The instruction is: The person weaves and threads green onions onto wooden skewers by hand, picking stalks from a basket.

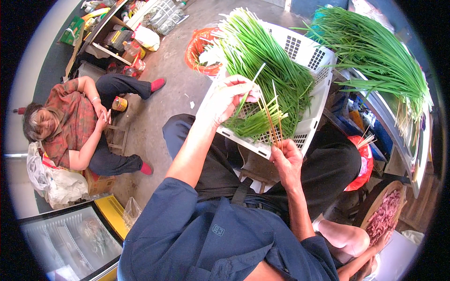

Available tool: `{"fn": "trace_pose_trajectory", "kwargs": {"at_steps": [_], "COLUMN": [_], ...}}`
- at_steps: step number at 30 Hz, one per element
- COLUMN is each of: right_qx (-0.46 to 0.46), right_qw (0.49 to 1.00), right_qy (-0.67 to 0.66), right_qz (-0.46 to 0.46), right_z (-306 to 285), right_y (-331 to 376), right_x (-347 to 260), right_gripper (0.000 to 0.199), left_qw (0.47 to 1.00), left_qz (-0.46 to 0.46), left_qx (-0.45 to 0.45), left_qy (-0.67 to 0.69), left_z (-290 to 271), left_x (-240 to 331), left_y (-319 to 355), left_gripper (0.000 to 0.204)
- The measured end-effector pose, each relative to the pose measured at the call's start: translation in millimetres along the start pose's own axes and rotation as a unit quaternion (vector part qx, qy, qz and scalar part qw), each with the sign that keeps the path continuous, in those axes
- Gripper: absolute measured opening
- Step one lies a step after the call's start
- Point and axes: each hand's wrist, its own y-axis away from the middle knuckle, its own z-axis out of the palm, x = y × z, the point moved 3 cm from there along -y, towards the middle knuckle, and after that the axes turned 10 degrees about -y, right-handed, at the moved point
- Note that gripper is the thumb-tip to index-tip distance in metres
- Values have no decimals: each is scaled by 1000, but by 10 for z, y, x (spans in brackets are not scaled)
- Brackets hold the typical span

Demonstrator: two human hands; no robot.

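Observation:
Garlic chives (274, 61), long and green with pale stems, fill a white plastic crate (323, 70) in front of my lap. Above its near half, my left hand (236, 96) is closed in a pinch on a chive stalk, whose pale end (260, 71) sticks up past the fingers. My right hand (287, 157), at the crate's near edge, grips the lower ends of thin wooden skewers (275, 122) that point upward. A short, folded bundle of chives (253, 124) lies against them; whether the skewers pierce it I cannot tell.
More chives (370, 51) lie on a table (403, 136) at right. An orange-red bag-lined bin (199, 51) stands beyond the crate. Someone sits at left (70, 122). Another person's hand (385, 239) touches a basket (358, 220) of pinkish pieces. A glass-topped freezer (70, 239) stands lower left.

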Motion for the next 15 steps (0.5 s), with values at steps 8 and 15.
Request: {"fn": "trace_pose_trajectory", "kwargs": {"at_steps": [8,15], "right_qx": [7,28], "right_qw": [1000,999], "right_qy": [-7,-23], "right_qz": [-4,6], "right_z": [-22,-12], "right_y": [12,-11], "right_x": [4,24], "right_gripper": [6,7], "left_qw": [984,980], "left_qz": [-73,-87], "left_qx": [-76,-35], "left_qy": [-140,-176], "left_z": [110,112], "left_x": [-201,-256], "left_y": [31,59], "left_gripper": [9,14]}}
